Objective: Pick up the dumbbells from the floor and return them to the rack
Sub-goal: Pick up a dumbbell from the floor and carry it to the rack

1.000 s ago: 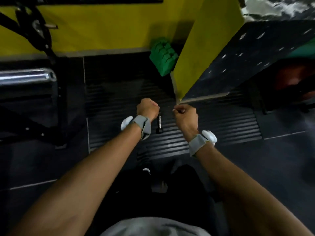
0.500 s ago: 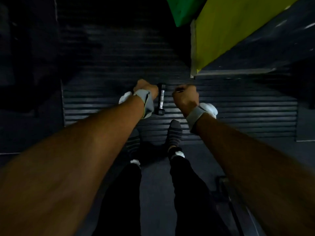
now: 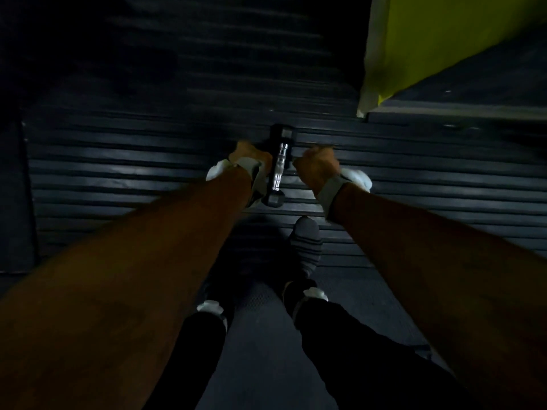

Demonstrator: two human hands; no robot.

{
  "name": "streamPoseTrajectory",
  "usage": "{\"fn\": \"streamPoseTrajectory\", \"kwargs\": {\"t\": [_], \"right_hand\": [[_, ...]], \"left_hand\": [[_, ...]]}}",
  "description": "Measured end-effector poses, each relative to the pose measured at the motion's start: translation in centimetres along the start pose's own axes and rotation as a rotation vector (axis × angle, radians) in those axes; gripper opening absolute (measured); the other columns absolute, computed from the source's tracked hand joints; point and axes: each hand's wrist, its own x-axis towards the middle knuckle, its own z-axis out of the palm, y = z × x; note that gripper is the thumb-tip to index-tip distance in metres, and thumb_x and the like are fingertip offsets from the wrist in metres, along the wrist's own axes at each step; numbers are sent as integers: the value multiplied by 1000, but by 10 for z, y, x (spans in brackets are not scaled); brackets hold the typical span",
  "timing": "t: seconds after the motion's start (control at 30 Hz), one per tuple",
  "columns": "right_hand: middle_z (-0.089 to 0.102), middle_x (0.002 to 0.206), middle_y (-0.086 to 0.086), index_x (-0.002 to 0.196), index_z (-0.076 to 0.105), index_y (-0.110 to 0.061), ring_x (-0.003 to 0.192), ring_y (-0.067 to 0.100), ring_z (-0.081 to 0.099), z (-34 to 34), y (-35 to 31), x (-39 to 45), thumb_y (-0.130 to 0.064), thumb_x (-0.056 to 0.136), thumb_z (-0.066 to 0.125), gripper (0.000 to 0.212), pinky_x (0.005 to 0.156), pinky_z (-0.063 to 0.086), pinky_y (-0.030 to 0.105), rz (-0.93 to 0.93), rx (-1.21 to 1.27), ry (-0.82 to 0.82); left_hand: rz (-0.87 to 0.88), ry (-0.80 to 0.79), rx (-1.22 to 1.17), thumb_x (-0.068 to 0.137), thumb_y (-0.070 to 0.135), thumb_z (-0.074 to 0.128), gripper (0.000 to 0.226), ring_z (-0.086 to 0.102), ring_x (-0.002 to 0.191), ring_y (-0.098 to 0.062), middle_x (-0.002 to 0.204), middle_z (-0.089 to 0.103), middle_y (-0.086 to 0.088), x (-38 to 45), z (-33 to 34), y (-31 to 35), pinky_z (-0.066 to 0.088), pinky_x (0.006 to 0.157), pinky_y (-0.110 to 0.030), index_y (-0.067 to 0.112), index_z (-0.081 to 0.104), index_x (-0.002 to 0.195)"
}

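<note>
A: Where's the dumbbell (image 3: 278,167)?
B: On the ribbed floor mat (image 3: 118,179), chrome handle pointing away from the person, dark heads at both ends. It lies between the two hands.
A: Hands?
B: Left hand (image 3: 250,156) is just beside the handle, mostly hidden by its wrist strap; can't tell its state or whether it touches. Right hand (image 3: 316,167) is curled into a fist, apart from the bar, holding nothing visible.
A: Surroundings?
B: Striped sock (image 3: 306,247) just below the dumbbell. Yellow panel (image 3: 429,39) at upper right.
</note>
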Motion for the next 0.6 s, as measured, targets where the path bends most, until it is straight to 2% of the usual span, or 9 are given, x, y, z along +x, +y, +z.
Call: {"fn": "streamPoseTrajectory", "kwargs": {"t": [0.07, 0.17, 0.23, 0.3, 0.4, 0.43, 0.5, 0.53, 0.6], "right_hand": [[64, 80, -4, 86, 64, -16, 71, 15, 61, 14, 6, 25, -68, 54, 65, 62, 62, 41, 20, 0, -1, -33], [62, 73, -4, 72, 56, -20, 67, 16, 59, 41, 22, 62, -72, 41, 62, 61, 67, 48, 27, 25, 139, 39], [60, 63, -6, 65, 56, -20, 62, 18, 59, 58, 25, 82, -66, 57, 71, 49, 65, 49, 31, -3, 204, 55], [59, 58, -4, 68, 62, -18, 54, 17, 58, 67, 18, 89, -48, 81, 77, 36, 58, 46, 28, -16, 254, 38], [62, 55, -5, 71, 57, -14, 64, 21, 62, 84, 8, 109, -31, 90, 76, 31, 63, 52, 31, 29, 310, 10], [65, 59, -4, 72, 53, -14, 71, 24, 64, 85, 7, 113, -27, 91, 74, 31, 69, 56, 33, 27, 276, 0], [72, 96, 13, 89, 53, -11, 94, 32, 68, 82, 5, 114, -23, 89, 73, 23, 87, 59, 43, 67, 257, -12], [68, 113, 20, 99, 53, -10, 99, 33, 66, 81, 3, 114, -21, 88, 72, 25, 92, 57, 49, 91, 269, -18], [65, 114, 21, 107, 56, -8, 97, 31, 64, 81, 11, 113, -23, 83, 73, 33, 93, 56, 52, 101, 300, -42]], "left_hand": [[-70, 31, 31, 39, 62, 57, 81, 68, 103, -33, 113, 71, -6, 29, 14, 2, 53, 93, -47, 23, 68, 110], [-85, -30, 105, 62, 53, 63, 65, 64, 112, -34, 121, 68, -11, 45, 32, 0, 50, 99, -44, 15, 66, 114], [-4, -112, 90, 68, 47, 69, 59, 63, 116, -34, 123, 67, -15, 56, 43, -2, 51, 100, -43, 10, 68, 114], [51, -211, 59, 81, 27, 77, 52, 61, 119, -33, 129, 64, -18, 59, 53, -3, 51, 101, -42, 3, 64, 125], [135, -250, 219, 82, 34, 79, 63, 56, 128, -26, 138, 60, -7, 69, 66, -10, 46, 102, -29, 17, 57, 138], [144, -217, 228, 81, 35, 79, 61, 56, 127, -26, 136, 61, -6, 72, 69, -13, 45, 97, -28, 19, 59, 136], [134, -187, 235, 81, 29, 78, 48, 60, 121, -28, 129, 65, -7, 72, 71, -19, 48, 90, -29, 18, 65, 126], [124, -161, 248, 82, 26, 77, 42, 61, 119, -29, 127, 66, -8, 71, 68, -20, 50, 91, -30, 17, 67, 122], [109, -136, 250, 84, 21, 75, 40, 62, 119, -31, 127, 66, -9, 57, 63, -20, 52, 96, -35, 17, 67, 122]]}}
